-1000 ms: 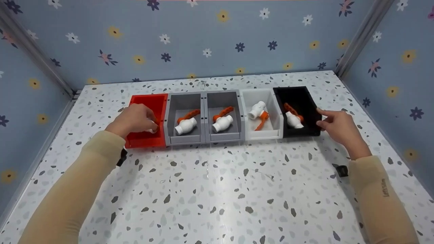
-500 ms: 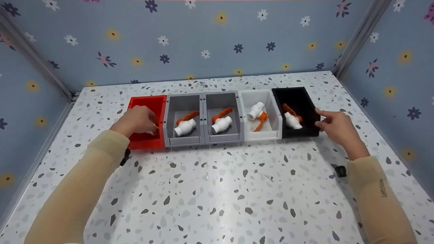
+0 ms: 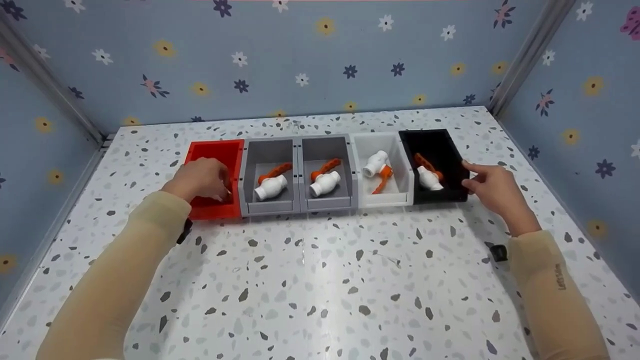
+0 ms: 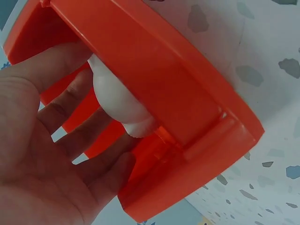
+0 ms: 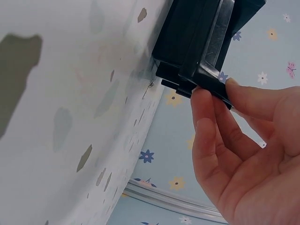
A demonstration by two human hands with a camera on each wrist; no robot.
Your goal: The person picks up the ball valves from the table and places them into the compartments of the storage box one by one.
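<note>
In the head view my left hand (image 3: 202,179) reaches into the red bin (image 3: 215,212) at the left end of the row. The left wrist view shows its thumb and fingers around a white ball valve (image 4: 115,96) inside that bin, partly hidden behind the red front wall. At the opposite end, my right hand (image 3: 495,187) pinches the side edge of the black bin (image 3: 440,196) between thumb and fingers. In the black bin lies another white ball valve (image 3: 429,178) with an orange handle.
Between the end bins stand two grey bins (image 3: 272,206) and a white bin (image 3: 387,200), each holding one white ball valve (image 3: 325,183) with an orange handle. The speckled table (image 3: 320,280) stretches in front, and flowered walls (image 3: 270,55) enclose the back and sides.
The left hand has shifted slightly within the red bin, and the white valve under its fingers shows less in the head view. The right hand keeps its pinch on the black bin.
</note>
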